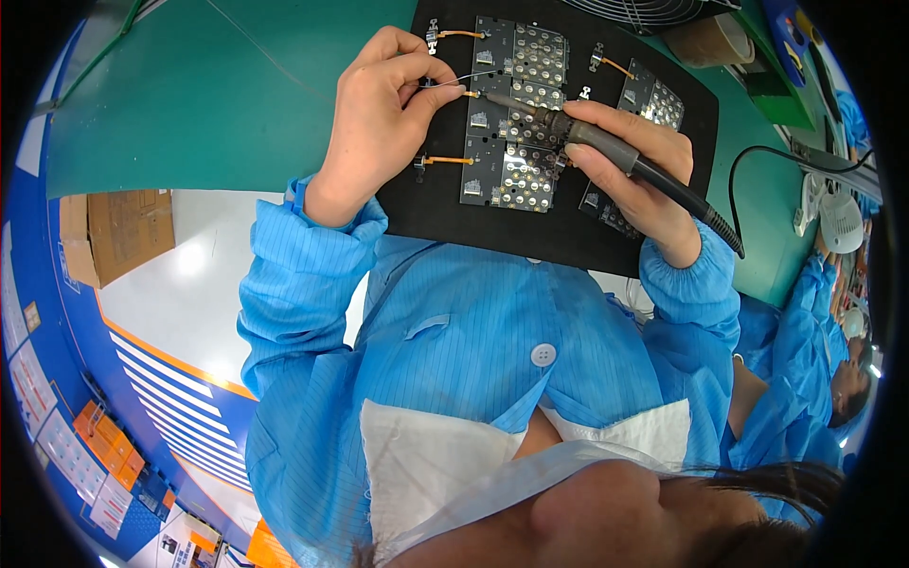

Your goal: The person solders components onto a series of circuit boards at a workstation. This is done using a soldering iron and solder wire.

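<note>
A green worktop (208, 114) spans the upper frame, bearing a black mat (445, 222) at upper center. On it lie dark circuit boards (521, 131), three stacked in a column, with others to the right, partly behind an arm. Thin, they are probably light, stiff and easily scratched, best lifted by bare edges; their faces show rows of round silvery spots and small pale parts.

Right of the column, a person's right grip (649, 156) is clamped on a soldering iron (611, 147), its tip over the middle board's left edge. The iron should feel light and steady, safe only by the sleeve behind the metal shaft; it is dark gray, trailing a ribbed cord. Left of the column, the left grip (383, 109) has thumb and forefinger pinched together on a thin wire (478, 73), silvery, likely soft and easily bent, best held near its end. Whether the short orange lead (471, 93) at the fingertips is pinched too cannot be told.
</note>
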`<action>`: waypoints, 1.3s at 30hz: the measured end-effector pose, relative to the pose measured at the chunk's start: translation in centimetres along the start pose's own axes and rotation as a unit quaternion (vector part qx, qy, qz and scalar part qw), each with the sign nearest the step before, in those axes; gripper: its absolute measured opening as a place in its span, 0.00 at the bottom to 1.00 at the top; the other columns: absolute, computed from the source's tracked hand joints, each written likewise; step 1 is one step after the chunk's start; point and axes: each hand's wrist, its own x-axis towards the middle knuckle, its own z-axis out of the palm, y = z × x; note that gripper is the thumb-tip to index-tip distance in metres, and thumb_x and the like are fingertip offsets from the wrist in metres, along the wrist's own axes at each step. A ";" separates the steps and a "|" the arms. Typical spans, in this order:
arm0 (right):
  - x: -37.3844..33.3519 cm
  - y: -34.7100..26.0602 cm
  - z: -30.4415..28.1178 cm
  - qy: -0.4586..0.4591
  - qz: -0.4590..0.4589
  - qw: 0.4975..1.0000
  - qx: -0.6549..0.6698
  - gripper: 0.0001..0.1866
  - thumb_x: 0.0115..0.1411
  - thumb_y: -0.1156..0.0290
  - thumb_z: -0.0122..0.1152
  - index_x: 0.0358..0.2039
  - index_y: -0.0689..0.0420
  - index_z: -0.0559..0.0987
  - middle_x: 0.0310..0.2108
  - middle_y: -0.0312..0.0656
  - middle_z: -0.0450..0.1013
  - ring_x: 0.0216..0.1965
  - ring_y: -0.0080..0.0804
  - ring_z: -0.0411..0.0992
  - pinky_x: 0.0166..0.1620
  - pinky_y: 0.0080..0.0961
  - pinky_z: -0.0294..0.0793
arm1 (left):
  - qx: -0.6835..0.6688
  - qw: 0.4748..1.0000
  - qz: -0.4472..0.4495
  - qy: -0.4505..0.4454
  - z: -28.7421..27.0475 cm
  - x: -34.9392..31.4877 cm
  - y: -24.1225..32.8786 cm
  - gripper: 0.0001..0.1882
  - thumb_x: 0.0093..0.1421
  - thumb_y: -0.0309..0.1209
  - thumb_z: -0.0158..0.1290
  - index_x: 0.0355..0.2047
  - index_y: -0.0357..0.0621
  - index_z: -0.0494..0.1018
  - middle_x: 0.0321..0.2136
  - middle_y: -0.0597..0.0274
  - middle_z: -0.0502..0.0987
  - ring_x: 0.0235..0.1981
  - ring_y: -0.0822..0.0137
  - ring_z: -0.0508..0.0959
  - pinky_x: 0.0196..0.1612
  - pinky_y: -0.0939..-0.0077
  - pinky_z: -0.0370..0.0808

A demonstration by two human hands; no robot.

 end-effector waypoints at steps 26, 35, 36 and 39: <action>0.1 0.0 -0.5 -0.015 -0.018 1.000 -0.002 0.17 0.53 0.68 0.69 0.42 0.62 0.81 0.29 0.46 0.79 0.26 0.30 0.78 0.28 0.20 0.75 | 0.005 1.000 -0.006 -0.004 0.0 0.1 0.1 0.06 0.48 0.20 0.63 0.27 0.37 0.78 0.28 0.65 0.69 0.19 0.74 0.62 0.24 0.77 0.63; -1.3 -1.6 -4.0 0.026 0.036 0.999 0.023 0.15 0.52 0.74 0.67 0.41 0.62 0.81 0.29 0.46 0.79 0.27 0.28 0.77 0.31 0.19 0.74 | -0.055 0.998 0.007 -0.006 -0.3 -0.1 -0.1 0.05 0.52 0.18 0.59 0.29 0.34 0.74 0.32 0.63 0.69 0.21 0.75 0.65 0.25 0.81 0.66; -1.8 -1.8 -4.6 0.078 0.018 0.997 -0.004 0.15 0.52 0.75 0.67 0.41 0.63 0.81 0.30 0.46 0.79 0.28 0.28 0.77 0.32 0.19 0.74 | -0.100 0.995 -0.006 0.012 -0.4 -0.2 -0.2 0.05 0.54 0.17 0.58 0.29 0.34 0.73 0.34 0.62 0.69 0.23 0.76 0.67 0.27 0.82 0.67; -4.3 -1.6 -6.6 0.240 0.032 0.970 -0.007 0.14 0.53 0.75 0.63 0.41 0.64 0.81 0.31 0.44 0.78 0.30 0.28 0.77 0.34 0.18 0.75 | -0.095 0.995 -0.021 0.026 -1.6 -0.5 -0.3 0.04 0.56 0.16 0.55 0.29 0.33 0.70 0.37 0.61 0.67 0.31 0.75 0.71 0.33 0.84 0.70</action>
